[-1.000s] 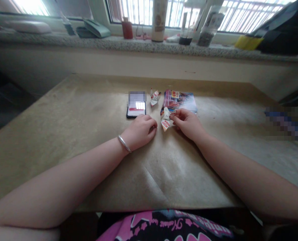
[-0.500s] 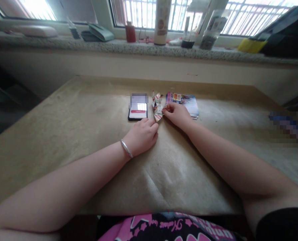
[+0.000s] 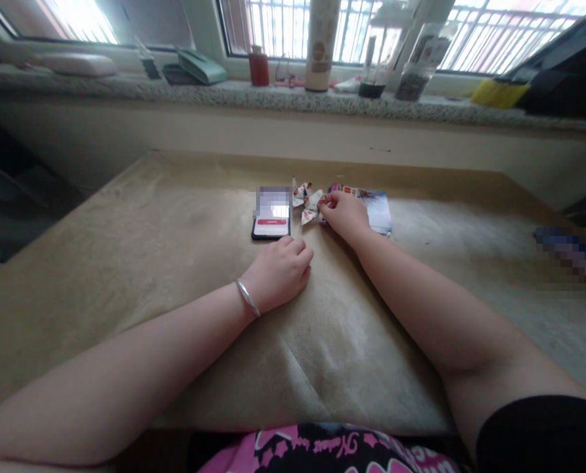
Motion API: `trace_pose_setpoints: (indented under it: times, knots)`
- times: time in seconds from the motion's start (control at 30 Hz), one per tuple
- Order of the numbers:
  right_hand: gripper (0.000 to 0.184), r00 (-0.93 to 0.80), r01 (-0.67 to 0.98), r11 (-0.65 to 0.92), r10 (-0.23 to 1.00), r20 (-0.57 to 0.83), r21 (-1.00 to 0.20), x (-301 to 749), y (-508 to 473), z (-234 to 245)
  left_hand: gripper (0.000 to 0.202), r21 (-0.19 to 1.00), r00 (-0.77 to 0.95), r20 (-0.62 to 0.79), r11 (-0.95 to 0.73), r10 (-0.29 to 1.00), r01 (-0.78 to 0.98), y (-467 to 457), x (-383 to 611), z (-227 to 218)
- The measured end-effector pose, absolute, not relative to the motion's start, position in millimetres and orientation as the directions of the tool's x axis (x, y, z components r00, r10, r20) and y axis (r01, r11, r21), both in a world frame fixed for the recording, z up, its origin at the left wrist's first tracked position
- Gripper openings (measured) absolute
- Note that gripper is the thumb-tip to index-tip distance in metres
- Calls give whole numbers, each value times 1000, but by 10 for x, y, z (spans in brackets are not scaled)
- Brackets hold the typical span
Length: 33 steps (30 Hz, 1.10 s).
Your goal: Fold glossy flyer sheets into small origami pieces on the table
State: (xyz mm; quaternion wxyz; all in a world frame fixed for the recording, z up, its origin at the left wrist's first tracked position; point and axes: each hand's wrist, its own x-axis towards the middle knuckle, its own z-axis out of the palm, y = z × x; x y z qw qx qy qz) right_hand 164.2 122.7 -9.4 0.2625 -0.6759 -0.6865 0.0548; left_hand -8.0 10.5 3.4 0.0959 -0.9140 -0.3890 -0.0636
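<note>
Right hand (image 3: 345, 213) pinches the folded paper piece (image 3: 311, 211), now farther up the table (image 3: 175, 263) than a second ago, just beside a second folded piece (image 3: 300, 192) between phone (image 3: 272, 222) and printed stack (image 3: 379, 210); left hand (image 3: 280, 269) rests loosely curled, empty; the sill's glass jar (image 3: 414, 69) holds dark matter

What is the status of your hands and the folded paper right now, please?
Left hand fisted on table, empty. Right hand pinching folded paper, second folded piece just beyond. Phone alongside, nothing blocking.
</note>
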Motion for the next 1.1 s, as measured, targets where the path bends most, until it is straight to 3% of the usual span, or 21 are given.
trace_pose_setpoints:
  times: [0.43, 0.57, 0.7, 0.83, 1.1]
  knots:
    - [30, 93, 863, 61, 957, 276, -502, 1734, 1418, -173, 20, -105, 699, 190, -694, 689, 713, 112, -87, 39]
    - [37, 21, 842, 162, 943, 332, -515, 1819, 1339, -170, 20, -92, 695, 178, -691, 696, 716, 112, -93, 49]
    - [36, -124, 898, 283, 897, 424, -336, 2037, 1169, -209, 20, -85, 700, 167, -697, 694, 712, 116, -101, 56]
    - [40, -294, 899, 394, 867, 402, -192, 2303, 977, -262, 20, -83, 702, 162, -700, 693, 710, 123, -108, 45]
    - [48, -329, 911, 396, 863, 383, -110, 2506, 833, -277, 21, -75, 700, 155, -698, 697, 712, 104, -105, 86]
